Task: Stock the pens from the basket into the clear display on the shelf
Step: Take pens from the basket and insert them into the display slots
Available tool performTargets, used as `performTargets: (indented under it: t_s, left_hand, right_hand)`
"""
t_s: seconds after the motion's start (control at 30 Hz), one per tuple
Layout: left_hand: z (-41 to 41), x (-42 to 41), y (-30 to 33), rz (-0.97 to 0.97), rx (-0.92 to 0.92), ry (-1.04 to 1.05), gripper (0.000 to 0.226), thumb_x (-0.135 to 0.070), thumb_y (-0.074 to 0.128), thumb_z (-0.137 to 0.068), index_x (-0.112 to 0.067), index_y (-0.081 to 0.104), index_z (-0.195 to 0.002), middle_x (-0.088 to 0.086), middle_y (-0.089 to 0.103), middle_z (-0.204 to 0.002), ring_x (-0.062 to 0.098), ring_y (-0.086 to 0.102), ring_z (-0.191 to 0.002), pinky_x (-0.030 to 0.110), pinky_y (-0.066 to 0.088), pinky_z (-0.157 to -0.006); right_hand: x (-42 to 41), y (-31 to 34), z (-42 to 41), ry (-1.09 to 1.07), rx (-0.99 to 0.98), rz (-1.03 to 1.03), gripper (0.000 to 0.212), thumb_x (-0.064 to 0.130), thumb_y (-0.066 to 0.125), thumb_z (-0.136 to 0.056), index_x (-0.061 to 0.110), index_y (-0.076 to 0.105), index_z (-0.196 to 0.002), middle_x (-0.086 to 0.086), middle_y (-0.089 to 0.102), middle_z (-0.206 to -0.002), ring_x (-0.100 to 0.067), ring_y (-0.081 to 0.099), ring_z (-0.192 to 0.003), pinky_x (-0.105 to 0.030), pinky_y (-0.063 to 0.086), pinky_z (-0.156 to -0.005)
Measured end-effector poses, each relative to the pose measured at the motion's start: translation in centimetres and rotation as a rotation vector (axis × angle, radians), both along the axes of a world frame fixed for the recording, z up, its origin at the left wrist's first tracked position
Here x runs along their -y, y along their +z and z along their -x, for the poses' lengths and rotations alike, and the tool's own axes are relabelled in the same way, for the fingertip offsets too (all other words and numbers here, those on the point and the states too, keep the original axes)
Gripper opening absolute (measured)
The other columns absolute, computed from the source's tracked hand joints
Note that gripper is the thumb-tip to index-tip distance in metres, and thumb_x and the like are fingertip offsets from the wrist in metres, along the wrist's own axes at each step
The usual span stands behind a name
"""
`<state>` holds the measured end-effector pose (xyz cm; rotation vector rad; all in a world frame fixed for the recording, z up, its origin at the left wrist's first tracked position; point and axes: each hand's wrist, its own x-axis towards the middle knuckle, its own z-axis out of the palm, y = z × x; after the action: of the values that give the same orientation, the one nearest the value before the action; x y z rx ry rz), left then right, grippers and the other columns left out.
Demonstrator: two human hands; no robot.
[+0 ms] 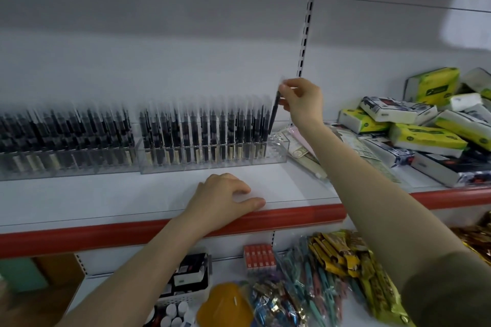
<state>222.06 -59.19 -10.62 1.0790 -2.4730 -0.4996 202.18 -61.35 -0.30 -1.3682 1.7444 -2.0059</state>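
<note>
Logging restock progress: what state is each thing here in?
Right hand: pinches a pen.
Pen: tilted, tip at the display's right end.
Clear display: mostly full; right-end slots empty.
Left hand: rests on the shelf edge, holding nothing.
Tissue packs: piled loosely.

White shelf (159,194), red front edge: clear display (212,159) of pens, tissue packs (425,138) at right, left hand (225,199) resting.
</note>
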Motion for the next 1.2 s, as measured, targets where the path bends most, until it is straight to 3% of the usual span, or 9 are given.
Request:
performTargets:
  t_s: [0.27,0.4,0.53,0.73,0.8,0.97,1.1,1.13,1.2]
  left_hand:
    - [0.1,-0.2,0.1,0.018,-0.002,0.004,0.049,-0.060,0.059,-0.077,-0.024,0.068,-0.110,-0.005,0.059,-0.118,0.014,0.046,-0.115,0.037,0.036,-0.102]
    - [0.0,0.1,-0.2,0.011,-0.026,-0.011,0.051,-0.063,0.060,-0.076,-0.024,0.069,-0.107,-0.005,0.061,-0.114,0.016,0.050,-0.112,0.041,0.038,-0.100]
    - [0.1,0.3,-0.4,0.021,-0.036,-0.011,0.050,-0.062,0.061,-0.076,-0.023,0.069,-0.106,-0.005,0.061,-0.112,0.016,0.050,-0.110,0.040,0.039,-0.098]
    - [0.2,0.5,-0.7,0.041,-0.047,-0.018,0.048,-0.063,0.060,-0.076,-0.024,0.070,-0.102,-0.006,0.062,-0.106,0.017,0.051,-0.106,0.042,0.040,-0.096]
    - [0.3,0.4,-0.6,0.053,-0.039,-0.013,0.048,-0.062,0.060,-0.076,-0.024,0.069,-0.102,-0.006,0.062,-0.108,0.017,0.050,-0.107,0.042,0.040,-0.097]
    - [0.2,0.3,-0.4,0.057,-0.021,-0.030,0.051,-0.063,0.058,-0.077,-0.023,0.069,-0.106,-0.004,0.063,-0.113,0.018,0.050,-0.113,0.045,0.039,-0.099]
    - [-0.3,0.2,-0.1,0.049,-0.071,-0.062,0.056,-0.060,0.058,-0.079,-0.016,0.066,-0.113,-0.001,0.062,-0.121,0.018,0.052,-0.116,0.041,0.037,-0.103]
    - [-0.6,-0.1,0.2,0.050,-0.129,-0.079,0.053,-0.054,0.059,-0.082,-0.013,0.065,-0.114,0.001,0.062,-0.120,0.018,0.053,-0.114,0.037,0.038,-0.102]
    - [-1.6,-1.3,0.7,0.108,-0.303,-0.130,0.041,-0.042,0.059,-0.088,-0.008,0.066,-0.110,0.006,0.065,-0.114,0.019,0.057,-0.108,0.027,0.041,-0.093]
  right_hand:
    - [1.7,-1.7,0.7,0.039,-0.064,-0.105,0.017,0.009,0.056,-0.092,0.002,0.063,-0.105,-0.009,0.066,-0.087,-0.021,0.064,-0.076,-0.017,0.049,-0.061]
    - [1.9,-2.4,0.7,0.036,-0.079,-0.137,0.018,0.009,0.056,-0.092,0.001,0.064,-0.106,-0.011,0.067,-0.090,-0.024,0.065,-0.079,-0.022,0.053,-0.067]
    - [1.9,-2.8,0.7,0.048,-0.081,-0.147,0.018,0.009,0.056,-0.092,0.001,0.063,-0.106,-0.009,0.065,-0.088,-0.025,0.066,-0.080,-0.020,0.053,-0.065]
    - [1.9,-2.7,0.7,0.031,-0.036,-0.186,0.018,0.013,0.057,-0.092,0.003,0.063,-0.106,-0.010,0.065,-0.088,-0.021,0.065,-0.073,-0.028,0.055,-0.072]
    - [1.7,-2.6,0.6,0.033,-0.012,-0.207,0.020,0.013,0.057,-0.092,0.002,0.061,-0.108,-0.011,0.064,-0.089,-0.018,0.063,-0.070,-0.025,0.053,-0.069]
    - [0.3,-3.0,0.1,-0.098,0.015,-0.250,0.033,0.012,0.052,-0.092,0.001,0.054,-0.123,-0.009,0.061,-0.088,-0.022,0.060,-0.081,-0.035,0.051,-0.077]
    - [-3.0,-3.1,-2.5,-0.187,0.054,-0.128,0.019,0.008,0.046,-0.091,0.001,0.064,-0.093,-0.009,0.062,-0.079,-0.022,0.057,-0.075,-0.036,0.048,-0.070]
    - [-4.1,-3.1,-3.5,-0.196,0.073,-0.088,0.018,0.009,0.046,-0.092,0.007,0.062,-0.083,-0.008,0.062,-0.078,-0.022,0.059,-0.076,-0.038,0.050,-0.073]
    - [-6.3,-3.3,-5.8,-0.186,0.134,0.009,0.016,0.011,0.047,-0.093,0.013,0.059,-0.082,-0.003,0.064,-0.076,-0.020,0.063,-0.077,-0.037,0.053,-0.076]
